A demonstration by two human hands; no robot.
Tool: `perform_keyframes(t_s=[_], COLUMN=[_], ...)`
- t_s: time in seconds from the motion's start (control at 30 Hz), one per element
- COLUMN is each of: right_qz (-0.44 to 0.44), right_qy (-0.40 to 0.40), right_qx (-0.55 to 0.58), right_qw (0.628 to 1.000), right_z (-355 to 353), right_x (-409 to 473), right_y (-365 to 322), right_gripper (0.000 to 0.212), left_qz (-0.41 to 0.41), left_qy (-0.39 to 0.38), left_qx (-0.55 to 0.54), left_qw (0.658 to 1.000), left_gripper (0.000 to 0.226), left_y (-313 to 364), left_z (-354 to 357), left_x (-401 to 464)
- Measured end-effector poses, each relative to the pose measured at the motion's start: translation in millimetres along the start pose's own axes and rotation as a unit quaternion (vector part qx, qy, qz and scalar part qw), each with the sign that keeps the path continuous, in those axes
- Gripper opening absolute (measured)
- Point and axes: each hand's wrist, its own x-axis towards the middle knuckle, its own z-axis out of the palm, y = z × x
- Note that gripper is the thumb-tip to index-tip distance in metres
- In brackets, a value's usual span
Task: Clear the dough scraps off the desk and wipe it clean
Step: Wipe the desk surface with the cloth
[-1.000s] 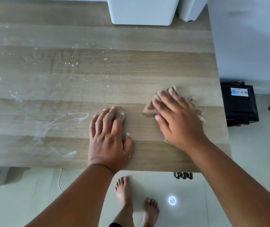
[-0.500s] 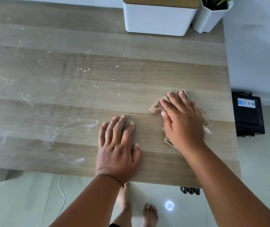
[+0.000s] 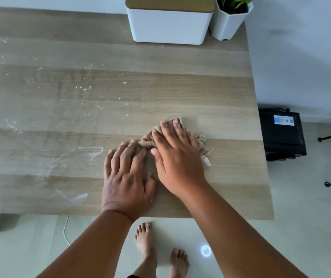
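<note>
A wooden desk (image 3: 180,93) fills the head view, streaked with white flour smears (image 3: 92,152) on its left half and dotted with small dough specks (image 3: 124,82) near the middle. My right hand (image 3: 177,155) presses flat on a crumpled brown cloth (image 3: 147,140) with a frayed fringe, near the desk's front right. My left hand (image 3: 126,179) rests flat on the wood beside it, fingers straight, its fingertips close to the cloth's left end.
A white box with a wooden lid (image 3: 170,21) and a white plant pot (image 3: 229,23) stand at the desk's back right edge. A black box (image 3: 281,135) sits on the floor to the right. My bare feet (image 3: 146,241) stand below the front edge.
My right hand has slid the cloth leftward, up against my left hand's fingertips. The left hand stays flat on the desk. The view has tilted up, showing the box and pot.
</note>
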Motion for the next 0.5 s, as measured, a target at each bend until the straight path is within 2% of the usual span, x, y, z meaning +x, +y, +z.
perform_keyframes(t_s=[0.2,0.37,0.5], right_qz=[-0.040,0.039,0.049], right_qy=[0.004,0.029,0.054], right_qx=[0.053,0.021,-0.021], right_qw=[0.998,0.999,0.997], right_z=[-21,-29,-21], right_x=[-31,-63,-77], right_y=[34,93,104], right_gripper=[0.050,0.050,0.052], left_qz=[0.009,0.009,0.011], left_qy=[0.027,0.025,0.024], left_qx=[-0.003,-0.001,0.000], left_qw=[1.000,1.000,1.000], left_gripper=[0.057,0.057,0.057], left_y=[0,0,0], left_z=[2,3,3], left_x=[1,0,0])
